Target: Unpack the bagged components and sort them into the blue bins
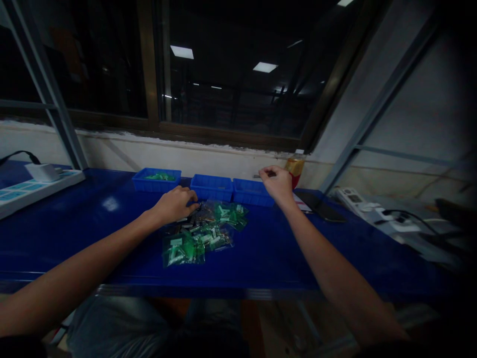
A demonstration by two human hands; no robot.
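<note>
My left hand rests with curled fingers on a heap of clear bags of green parts lying on the blue table. My right hand is raised above the rightmost of three blue trays, fingers pinched on a small dark piece I cannot make out. The middle blue tray stands just beyond my left hand. The left blue tray holds green parts.
A white power strip lies at the far left, another strip with plugs at the right. A dark phone lies right of the trays, an orange bottle behind them. A dark window is above.
</note>
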